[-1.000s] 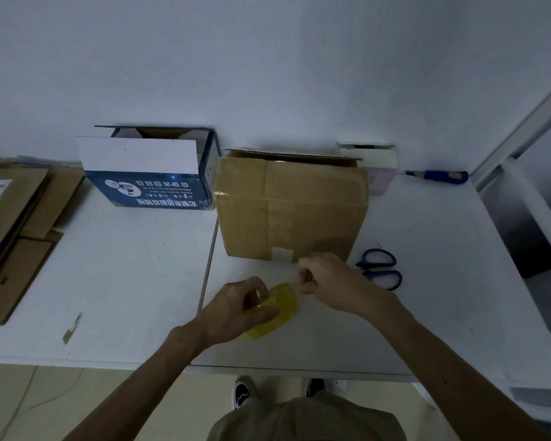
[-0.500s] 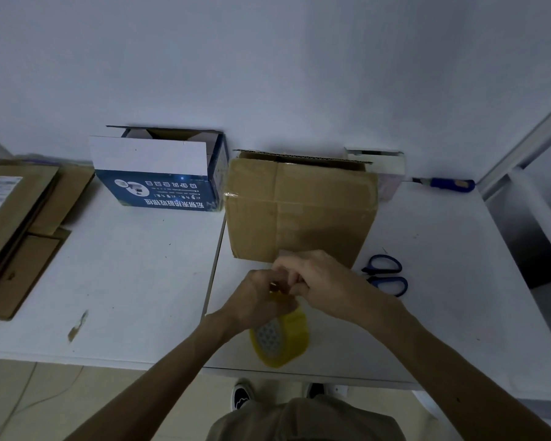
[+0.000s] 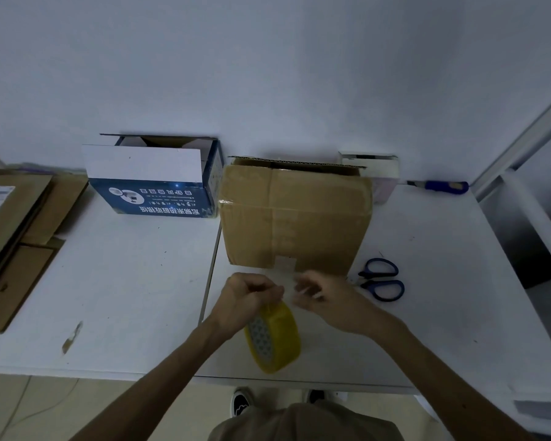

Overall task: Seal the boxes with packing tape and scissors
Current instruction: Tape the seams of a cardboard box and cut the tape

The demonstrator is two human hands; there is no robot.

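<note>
A brown cardboard box [image 3: 295,218] stands on the white table [image 3: 124,297] in front of me, its near face taped down the middle. A yellow tape roll [image 3: 275,337] hangs on edge below my left hand [image 3: 247,297], which grips its top. My right hand [image 3: 325,297] pinches a clear strip of tape [image 3: 288,283] stretched between the two hands, just before the box's lower edge. Blue-handled scissors [image 3: 380,278] lie on the table to the right of the box.
An open blue and white box [image 3: 155,179] stands at the back left. A small white box [image 3: 374,173] sits behind the brown one. Flattened cardboard [image 3: 10,237] lies at the far left. A blue-handled tool [image 3: 439,187] rests by the wall.
My hands have drawn apart, with a short strip of tape now stretched between them. The roll hangs lower under my left hand than a second ago.
</note>
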